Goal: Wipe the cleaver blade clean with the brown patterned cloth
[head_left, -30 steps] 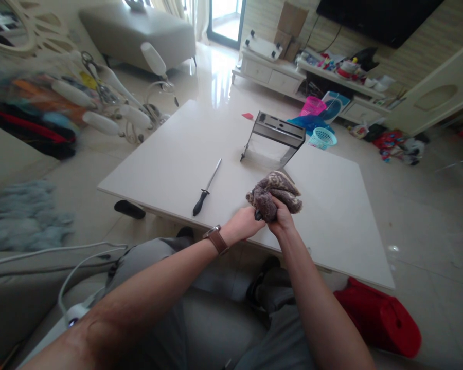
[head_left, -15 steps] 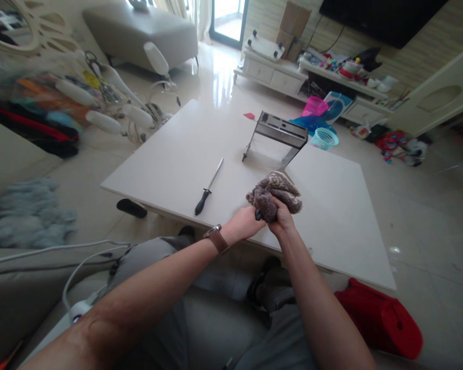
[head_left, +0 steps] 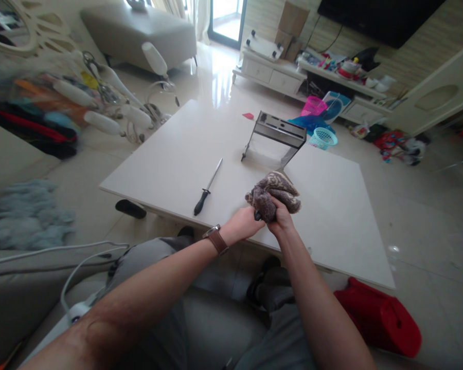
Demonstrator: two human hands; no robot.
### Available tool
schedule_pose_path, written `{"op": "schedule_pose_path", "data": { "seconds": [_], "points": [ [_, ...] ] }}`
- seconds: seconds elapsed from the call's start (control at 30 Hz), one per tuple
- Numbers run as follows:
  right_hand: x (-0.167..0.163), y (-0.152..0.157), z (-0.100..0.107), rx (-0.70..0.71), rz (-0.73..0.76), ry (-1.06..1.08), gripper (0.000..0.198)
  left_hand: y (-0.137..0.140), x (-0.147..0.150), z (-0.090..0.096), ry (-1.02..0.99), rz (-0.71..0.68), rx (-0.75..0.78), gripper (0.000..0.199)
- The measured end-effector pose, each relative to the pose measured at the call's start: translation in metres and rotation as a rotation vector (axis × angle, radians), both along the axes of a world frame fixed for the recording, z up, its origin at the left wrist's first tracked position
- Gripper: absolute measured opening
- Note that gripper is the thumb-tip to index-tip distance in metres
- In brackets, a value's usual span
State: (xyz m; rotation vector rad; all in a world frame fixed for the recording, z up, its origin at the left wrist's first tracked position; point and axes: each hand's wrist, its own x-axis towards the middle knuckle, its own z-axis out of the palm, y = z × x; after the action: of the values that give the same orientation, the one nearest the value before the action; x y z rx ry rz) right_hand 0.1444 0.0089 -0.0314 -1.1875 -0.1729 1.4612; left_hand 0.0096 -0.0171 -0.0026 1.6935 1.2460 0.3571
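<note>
In the head view my right hand (head_left: pixel 283 217) is closed around a bunched brown and cream patterned cloth (head_left: pixel 275 190), held above the table's near edge. Pressed up against it is my left hand (head_left: pixel 245 223), with a brown-strapped watch on its wrist. My left fingers are closed on a black handle (head_left: pixel 258 216); its end pokes out beside the cloth. What the handle belongs to is mostly covered by the cloth. To the left lies a sharpening steel (head_left: pixel 209 187) with a black handle. Beyond the cloth stands a metal-topped knife block (head_left: pixel 280 127) with slots and clear sides.
All this is at a white table (head_left: pixel 158 164). A small red piece (head_left: pixel 248 116) lies near its far edge. On the floor behind are a pink basket (head_left: pixel 314 106) and a light blue basket (head_left: pixel 323 137). A red bin-like container (head_left: pixel 378 318) sits at the lower right.
The whole view has shifted very slightly. Both hands keep the same hold on the cloth and the black handle; the things on the table lie as before.
</note>
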Motion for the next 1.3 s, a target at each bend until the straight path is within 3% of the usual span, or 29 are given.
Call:
{"op": "schedule_pose_path", "data": {
  "seconds": [0.53,1.3],
  "points": [
    [0.0012,0.0008,-0.0028,0.006,0.024,-0.007,0.003,0.0018,-0.0003,-0.0058,-0.025,-0.010,0.024,0.029],
    [0.0025,0.0009,-0.0073,0.018,-0.001,-0.002,0.005,0.0006,0.0002,0.0018,0.018,0.007,0.007,0.026]
  ]
}}
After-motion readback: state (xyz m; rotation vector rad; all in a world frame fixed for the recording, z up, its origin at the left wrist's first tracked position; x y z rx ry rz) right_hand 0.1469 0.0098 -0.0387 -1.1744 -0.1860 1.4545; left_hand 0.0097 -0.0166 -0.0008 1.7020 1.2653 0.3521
